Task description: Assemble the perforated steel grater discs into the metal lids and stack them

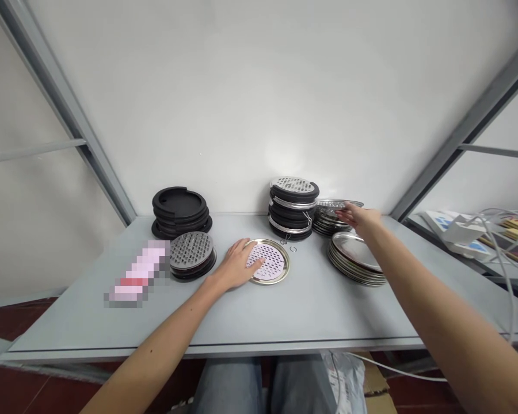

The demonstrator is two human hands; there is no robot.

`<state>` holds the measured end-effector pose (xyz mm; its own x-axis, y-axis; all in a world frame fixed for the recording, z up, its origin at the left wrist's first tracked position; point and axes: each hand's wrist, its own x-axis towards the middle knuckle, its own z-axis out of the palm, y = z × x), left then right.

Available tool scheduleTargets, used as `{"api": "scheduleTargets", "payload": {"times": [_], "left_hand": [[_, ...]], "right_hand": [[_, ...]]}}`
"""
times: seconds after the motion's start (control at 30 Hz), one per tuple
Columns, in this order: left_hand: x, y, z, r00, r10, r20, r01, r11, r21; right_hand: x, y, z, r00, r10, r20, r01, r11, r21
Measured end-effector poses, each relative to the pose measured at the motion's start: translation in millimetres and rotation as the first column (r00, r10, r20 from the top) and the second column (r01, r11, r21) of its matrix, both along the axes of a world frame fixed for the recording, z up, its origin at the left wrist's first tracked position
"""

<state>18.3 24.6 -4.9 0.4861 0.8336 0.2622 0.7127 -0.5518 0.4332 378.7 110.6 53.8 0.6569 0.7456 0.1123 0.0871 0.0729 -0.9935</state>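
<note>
My left hand (pixel 240 265) lies over the left side of a shallow round metal plate (pixel 285 261), fingers and thumb stretched out. Inside that plate sits a pinkish perforated disc (pixel 265 260), touched by the thumb. At the back right, my right hand (pixel 357 217) pinches the edge of a shiny metal disc (pixel 333 203), which is slightly tilted over a stack of dark-rimmed discs (pixel 328 223). Part of this stack is hidden by the hand. Nearer to me, under the right forearm, stands a pile of shallow metal plates (pixel 349 259).
A tall stack of black rings and metal plates (pixel 292 210) stands at the back centre, small metal rings (pixel 293 249) beside it. Black round holders (pixel 180 207) and perforated grey discs (pixel 192 250) are on the left, near a pixelated patch. Cables (pixel 496 230) lie beyond the table's right edge.
</note>
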Motion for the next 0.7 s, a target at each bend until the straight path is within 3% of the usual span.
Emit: {"api": "scheduleTargets", "payload": {"times": [0.17,0.47,0.57,0.7], "left_hand": [[-1.2,0.7,0.5,1.0,-0.006,0.02,0.006,1.0,0.012],[-2.1,3.9,-4.7,0.999,-0.002,0.039,0.001,0.999,0.038],[-1.5,5.5,-5.7,0.998,-0.004,0.066,-0.001,0.997,0.079],[-1.4,8.4,-6.6,0.991,0.0,0.13,-0.016,0.992,0.124]], "right_hand": [[9.2,-11.2,2.1,0.975,-0.057,0.214,0.108,0.967,-0.231],[9.1,-22.9,-4.1,0.911,0.066,0.408,0.028,0.975,-0.222],[11.1,-22.7,-5.5,0.8,0.048,0.598,0.062,0.985,-0.161],[10.8,-21.8,-5.9,0.534,0.153,0.831,0.025,0.98,-0.196]]}}
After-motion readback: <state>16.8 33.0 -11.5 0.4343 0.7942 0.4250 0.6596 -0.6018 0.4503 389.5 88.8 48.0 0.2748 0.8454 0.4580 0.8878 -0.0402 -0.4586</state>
